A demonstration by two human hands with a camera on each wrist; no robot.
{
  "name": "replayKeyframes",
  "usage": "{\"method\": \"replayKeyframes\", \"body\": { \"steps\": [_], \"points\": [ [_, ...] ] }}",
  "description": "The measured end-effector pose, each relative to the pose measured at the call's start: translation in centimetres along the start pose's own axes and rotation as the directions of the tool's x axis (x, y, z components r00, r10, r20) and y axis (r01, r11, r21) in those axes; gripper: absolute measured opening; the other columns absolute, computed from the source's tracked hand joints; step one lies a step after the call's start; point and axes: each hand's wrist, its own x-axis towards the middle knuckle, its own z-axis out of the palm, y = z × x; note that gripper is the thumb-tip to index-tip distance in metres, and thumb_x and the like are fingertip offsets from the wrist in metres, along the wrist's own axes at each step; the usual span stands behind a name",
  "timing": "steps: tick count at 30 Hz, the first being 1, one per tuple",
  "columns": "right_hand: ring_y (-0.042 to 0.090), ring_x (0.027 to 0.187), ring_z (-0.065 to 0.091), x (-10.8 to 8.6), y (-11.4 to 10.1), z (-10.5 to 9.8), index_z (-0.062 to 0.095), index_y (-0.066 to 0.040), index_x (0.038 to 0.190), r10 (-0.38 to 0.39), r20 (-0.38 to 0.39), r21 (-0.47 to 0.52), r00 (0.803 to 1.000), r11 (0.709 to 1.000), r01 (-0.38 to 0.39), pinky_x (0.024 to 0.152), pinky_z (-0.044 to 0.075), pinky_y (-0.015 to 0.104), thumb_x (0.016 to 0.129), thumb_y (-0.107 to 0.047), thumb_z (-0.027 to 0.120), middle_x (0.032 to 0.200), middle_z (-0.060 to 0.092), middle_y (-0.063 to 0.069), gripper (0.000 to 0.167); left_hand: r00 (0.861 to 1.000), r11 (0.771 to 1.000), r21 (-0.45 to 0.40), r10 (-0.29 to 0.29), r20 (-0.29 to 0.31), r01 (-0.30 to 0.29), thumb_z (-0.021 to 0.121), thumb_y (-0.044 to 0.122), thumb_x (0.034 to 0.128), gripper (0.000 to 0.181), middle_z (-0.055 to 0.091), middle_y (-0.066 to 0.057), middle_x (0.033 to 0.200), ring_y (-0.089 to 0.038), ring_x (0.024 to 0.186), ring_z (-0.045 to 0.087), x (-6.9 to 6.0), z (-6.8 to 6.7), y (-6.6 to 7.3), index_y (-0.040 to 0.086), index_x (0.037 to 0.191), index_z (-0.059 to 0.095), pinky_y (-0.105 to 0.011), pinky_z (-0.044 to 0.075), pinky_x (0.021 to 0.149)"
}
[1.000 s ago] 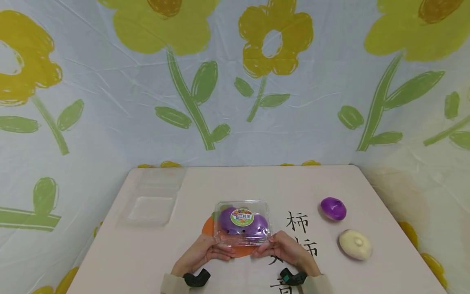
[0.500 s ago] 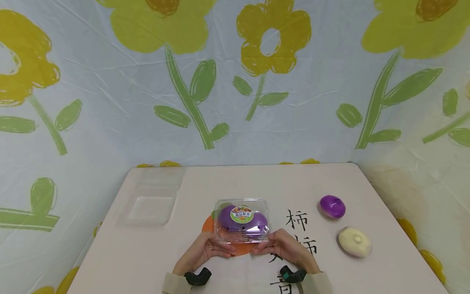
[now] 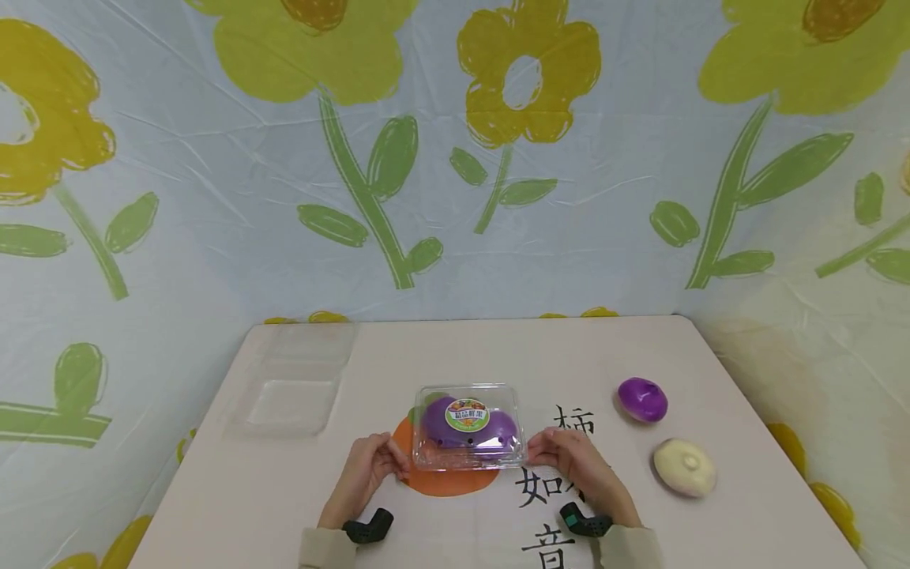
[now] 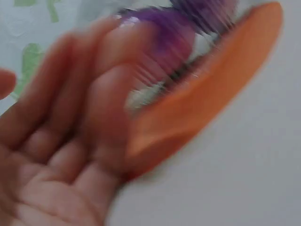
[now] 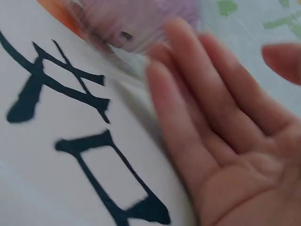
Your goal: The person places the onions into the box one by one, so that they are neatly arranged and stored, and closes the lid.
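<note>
A clear plastic clamshell box with a round fruit label lies shut in the middle of the table, with glossy purple rounded pieces inside. My left hand is off its left side, fingers loosely extended and holding nothing; the left wrist view shows this hand blurred, palm visible. At the box's lower right corner, my right hand has its fingertips very close; whether they touch cannot be told. Nothing is in the right palm in the right wrist view.
An open clear container stands at the back left. To the right lie a purple rounded piece and a cream-coloured one. The table cover bears an orange print and black characters. Flowered cloth surrounds the table.
Both hands held the box's lower corners earlier. They have let go and spread apart, the left moving left and the right moving right. The box has stayed in place.
</note>
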Motion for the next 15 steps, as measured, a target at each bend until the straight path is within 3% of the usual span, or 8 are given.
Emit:
{"method": "replayKeyframes", "body": {
  "steps": [1,3,5,7,9,11,15],
  "points": [
    [0.021,0.101,0.069,0.1,0.1,0.2,0.057,0.017,0.118,-0.032,-0.057,-0.030,0.998,0.999,0.031,0.095,0.054,0.037,0.109,-0.014,0.034,0.110,0.070,0.016,0.039,0.996,0.998,0.047,0.032,-0.086,-0.028,0.039,0.021,0.1059,0.041,0.067,-0.013,0.080,-0.021,0.071,0.066,0.1,0.2,-0.1,-0.005,0.084,0.063,-0.031,0.059,0.067],
    [0.019,0.107,0.067,0.4,0.3,0.6,0.047,0.019,0.128,-0.109,-0.141,-0.087,0.984,0.991,0.098,0.097,0.052,0.037,0.109,-0.013,0.036,0.121,0.063,0.023,0.038,0.971,0.986,0.148,0.106,-0.216,-0.075,0.049,0.019,0.1042,0.032,0.063,-0.015,0.080,-0.018,0.069,0.061,0.2,0.6,-0.2,-0.006,0.088,0.061,-0.027,0.056,0.063],
    [0.021,0.120,0.061,0.7,0.6,1.1,0.035,0.017,0.139,-0.181,-0.183,-0.140,0.966,0.978,0.157,0.102,0.048,0.037,0.108,-0.009,0.036,0.137,0.051,0.030,0.040,0.945,0.962,0.244,0.190,-0.265,-0.125,0.054,0.018,0.1028,0.025,0.064,-0.019,0.090,-0.020,0.078,0.062,0.3,1.0,-0.4,-0.006,0.102,0.062,-0.025,0.056,0.068],
    [0.024,0.134,0.049,1.0,0.9,1.6,0.025,0.011,0.148,-0.228,-0.186,-0.182,0.956,0.964,0.194,0.107,0.042,0.035,0.107,-0.005,0.036,0.151,0.034,0.031,0.045,0.938,0.936,0.314,0.241,-0.248,-0.158,0.055,0.018,0.1030,0.026,0.065,-0.020,0.112,-0.021,0.099,0.064,0.4,1.2,-0.6,0.001,0.121,0.061,-0.022,0.056,0.079],
    [0.030,0.145,0.032,1.3,1.1,2.1,0.017,0.005,0.153,-0.249,-0.163,-0.198,0.955,0.956,0.215,0.111,0.037,0.031,0.106,-0.002,0.036,0.159,0.019,0.028,0.052,0.947,0.920,0.342,0.266,-0.181,-0.193,0.052,0.016,0.1040,0.037,0.056,-0.016,0.137,-0.021,0.124,0.055,0.5,1.4,-0.8,0.009,0.140,0.052,-0.020,0.049,0.096],
    [0.035,0.149,0.016,1.6,1.3,2.6,0.012,0.000,0.156,-0.257,-0.132,-0.203,0.957,0.952,0.227,0.113,0.032,0.027,0.104,0.000,0.038,0.163,0.009,0.023,0.058,0.958,0.907,0.359,0.271,-0.096,-0.220,0.051,0.014,0.1042,0.049,0.039,-0.009,0.156,-0.021,0.140,0.041,0.6,1.6,-0.9,0.016,0.152,0.040,-0.019,0.040,0.106],
    [0.039,0.149,-0.004,1.9,1.6,3.2,0.003,-0.005,0.159,-0.251,-0.063,-0.155,0.966,0.959,0.239,0.115,0.025,0.023,0.101,0.002,0.045,0.165,-0.006,0.016,0.071,0.970,0.874,0.430,0.242,0.017,-0.226,0.058,0.013,0.1003,0.068,0.018,0.002,0.165,-0.016,0.148,0.026,0.8,2.0,-1.2,0.022,0.159,0.024,-0.021,0.026,0.114]
  ]
}}
